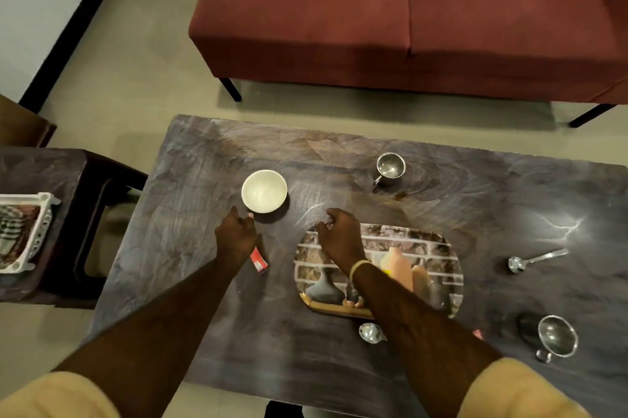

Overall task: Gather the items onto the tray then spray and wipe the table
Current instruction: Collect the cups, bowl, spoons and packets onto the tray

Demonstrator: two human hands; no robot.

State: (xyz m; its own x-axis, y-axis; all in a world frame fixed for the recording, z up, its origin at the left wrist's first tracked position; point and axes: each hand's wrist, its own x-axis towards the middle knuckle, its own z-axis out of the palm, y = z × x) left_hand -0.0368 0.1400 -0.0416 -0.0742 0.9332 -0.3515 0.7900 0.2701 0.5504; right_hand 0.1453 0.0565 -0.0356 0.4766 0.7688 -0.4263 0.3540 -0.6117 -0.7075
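nearest, two bare forearms in yellow short sleeves reach out over the dark marbled tabletop [210, 332]. beside the right forearm a spoon [371, 332] lies just off the near rim of the tray [438, 247], its handle hidden under the arm. to the near right a steel cup [557, 337] lies tipped on its side, close to the tabletop's right side. the tray, printed with a brick wall and vases, lies flat in the middle; nothing stands on it. a small red-and-white packet [259, 261] lies left of the tray, partly under the left wrist; its print is too blurred to read. the left hand [236, 234] hovers with fingers loosely curled, holding nothing, fingertips just short of the white bowl [264, 191]. the right hand [339, 235] hangs over the tray's far left corner, fingers relaxed and bent, gripping nothing. a second spoon [535, 260] rests well right of the tray. farther back a steel mug [390, 167] stands upright, with open tabletop around it. a white basket [37, 230] sits on a side stool at left; beyond the far edge, bare floor, then a red sofa [407, 16].
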